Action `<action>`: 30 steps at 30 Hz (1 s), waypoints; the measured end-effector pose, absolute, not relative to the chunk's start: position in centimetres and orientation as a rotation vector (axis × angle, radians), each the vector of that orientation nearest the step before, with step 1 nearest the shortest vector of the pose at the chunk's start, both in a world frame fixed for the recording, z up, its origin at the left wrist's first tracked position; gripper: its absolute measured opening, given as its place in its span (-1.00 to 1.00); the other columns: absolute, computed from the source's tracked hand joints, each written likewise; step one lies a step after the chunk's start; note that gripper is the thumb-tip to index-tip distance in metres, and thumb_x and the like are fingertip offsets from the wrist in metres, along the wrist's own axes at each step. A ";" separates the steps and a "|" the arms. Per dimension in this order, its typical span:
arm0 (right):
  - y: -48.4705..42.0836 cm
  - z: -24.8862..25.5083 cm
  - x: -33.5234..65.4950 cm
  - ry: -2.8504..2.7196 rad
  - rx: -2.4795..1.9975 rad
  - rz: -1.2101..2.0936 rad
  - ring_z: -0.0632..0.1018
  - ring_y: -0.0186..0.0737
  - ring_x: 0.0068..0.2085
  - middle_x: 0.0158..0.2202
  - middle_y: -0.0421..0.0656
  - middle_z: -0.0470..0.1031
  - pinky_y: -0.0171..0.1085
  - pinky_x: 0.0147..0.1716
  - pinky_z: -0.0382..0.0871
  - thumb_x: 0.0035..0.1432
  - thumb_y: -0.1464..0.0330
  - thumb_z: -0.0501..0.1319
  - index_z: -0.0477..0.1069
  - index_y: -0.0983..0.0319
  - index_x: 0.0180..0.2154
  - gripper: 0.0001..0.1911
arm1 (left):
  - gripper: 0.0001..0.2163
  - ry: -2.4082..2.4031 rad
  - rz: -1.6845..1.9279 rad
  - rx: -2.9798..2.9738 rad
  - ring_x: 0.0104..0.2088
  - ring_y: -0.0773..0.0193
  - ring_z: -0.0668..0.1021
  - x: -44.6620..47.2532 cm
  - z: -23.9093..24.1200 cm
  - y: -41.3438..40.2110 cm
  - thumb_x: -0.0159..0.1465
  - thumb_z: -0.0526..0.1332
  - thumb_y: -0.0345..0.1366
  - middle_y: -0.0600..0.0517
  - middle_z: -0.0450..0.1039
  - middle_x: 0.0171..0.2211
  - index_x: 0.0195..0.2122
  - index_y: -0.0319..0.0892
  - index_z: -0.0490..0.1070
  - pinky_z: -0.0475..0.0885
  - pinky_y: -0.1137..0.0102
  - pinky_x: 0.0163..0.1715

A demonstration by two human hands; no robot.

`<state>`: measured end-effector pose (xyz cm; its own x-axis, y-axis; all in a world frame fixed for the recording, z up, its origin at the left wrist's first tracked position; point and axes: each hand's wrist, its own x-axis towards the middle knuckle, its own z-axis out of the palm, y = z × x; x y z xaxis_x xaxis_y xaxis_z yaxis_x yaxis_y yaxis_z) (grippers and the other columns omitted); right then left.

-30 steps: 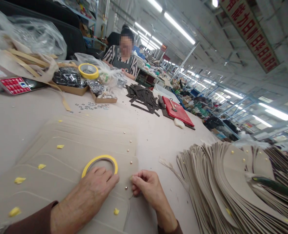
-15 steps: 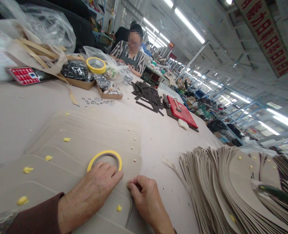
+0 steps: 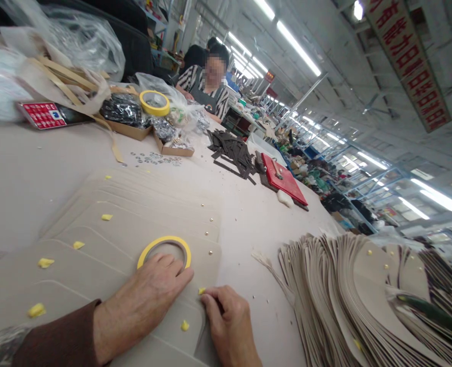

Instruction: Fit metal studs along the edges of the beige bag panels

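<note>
My left hand lies flat on a fanned stack of beige leather pieces, its fingers stretched out against a roll of yellow tape. My right hand is curled beside it, fingertips pressed on the edge of a beige piece next to a small yellow tape bit. Small yellow tape bits and metal studs dot the stacked pieces. What the right fingers pinch, if anything, I cannot make out.
A big fanned pile of beige pieces fills the right. Farther back lie dark strips, a red pad, cardboard trays of hardware, another yellow tape roll, loose washers and a red phone. A person in a striped top sits opposite.
My right hand has slid down and toward me along the edge of the beige piece, and a yellow tape bit now shows at its fingertips. The left hand has stayed on the tape roll.
</note>
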<state>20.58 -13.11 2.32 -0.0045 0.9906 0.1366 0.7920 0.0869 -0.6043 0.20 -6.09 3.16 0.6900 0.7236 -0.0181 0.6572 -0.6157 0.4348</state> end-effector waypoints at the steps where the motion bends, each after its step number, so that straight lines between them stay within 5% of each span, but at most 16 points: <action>1: -13.1 2.1 20.4 -1.876 -1.742 0.423 0.59 -0.29 -0.36 -0.41 -0.20 0.59 -0.35 -0.32 0.31 0.30 0.41 0.16 0.57 0.19 -0.33 -0.78 | -0.61 1.069 0.229 2.489 -0.15 -0.11 0.43 0.2 3.2 -6.1 0.20 -0.04 -0.71 -0.11 0.41 -0.18 -0.16 -0.19 0.45 0.36 -0.07 -0.07; 6: -12.1 2.4 19.2 -1.932 -1.848 0.384 0.56 -0.27 -0.38 -0.41 -0.20 0.54 -0.33 -0.34 0.29 0.28 0.44 0.19 0.54 0.18 -0.35 -0.82 | -0.64 1.027 0.349 2.480 -0.19 -0.08 0.42 -0.2 2.3 -6.1 0.19 -0.02 -0.70 -0.08 0.40 -0.22 -0.19 -0.19 0.43 0.38 -0.03 -0.11; 12: -11.2 4.2 18.8 -1.856 -1.969 0.608 0.55 -0.28 -0.34 -0.40 -0.18 0.57 -0.34 -0.31 0.27 0.17 0.52 0.24 0.57 0.22 -0.40 -0.83 | -0.66 0.853 0.928 2.503 -0.34 0.18 0.51 -1.2 1.4 -5.1 0.33 -0.07 -0.64 0.05 0.43 -0.31 -0.11 -0.14 0.39 0.39 0.33 -0.37; 16: -11.1 5.3 19.2 -1.793 -1.915 0.923 0.55 -0.31 -0.36 -0.44 -0.21 0.59 -0.37 -0.34 0.28 0.14 0.49 0.27 0.61 0.20 -0.43 -0.83 | -0.74 0.729 1.267 2.525 -0.23 0.37 0.61 -1.5 2.0 -4.4 0.56 -0.13 -0.37 0.07 0.54 -0.21 0.09 -0.13 0.31 0.47 0.58 -0.20; 20: -11.0 5.3 19.0 -1.768 -1.509 0.596 0.52 -0.35 -0.38 -0.39 -0.21 0.57 -0.39 -0.34 0.37 0.21 0.47 0.23 0.60 0.20 -0.19 -0.81 | -0.67 0.712 1.280 2.610 0.05 0.49 0.55 -1.5 2.8 -4.5 0.60 -0.16 -0.30 0.01 0.54 0.03 0.29 -0.23 0.16 0.27 0.71 0.14; 23: -10.4 5.2 18.4 -1.849 -1.252 0.339 0.55 -0.32 -0.28 -0.28 -0.15 0.58 -0.38 -0.26 0.46 0.23 0.52 0.20 0.50 0.23 -0.05 -0.74 | -0.67 0.754 1.271 2.668 0.02 0.46 0.57 -1.4 2.3 -4.8 0.59 -0.18 -0.31 -0.01 0.54 0.03 0.27 -0.25 0.18 0.31 0.68 0.11; 30: -9.4 4.6 17.4 -2.055 -1.115 0.020 0.53 -0.28 -0.37 -0.39 -0.16 0.54 -0.33 -0.37 0.45 0.25 0.55 0.10 0.44 0.24 -0.26 -0.82 | -0.70 0.738 1.217 2.652 -0.09 0.41 0.62 -1.0 1.1 -5.2 0.58 -0.19 -0.32 -0.01 0.56 -0.08 0.16 -0.23 0.24 0.40 0.66 0.00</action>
<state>17.43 -9.35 4.61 -0.3088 0.7160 0.6261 0.7039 0.6148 -0.3558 -1.02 -5.16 1.07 0.5550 0.4831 0.6772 0.3770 -0.8717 0.3130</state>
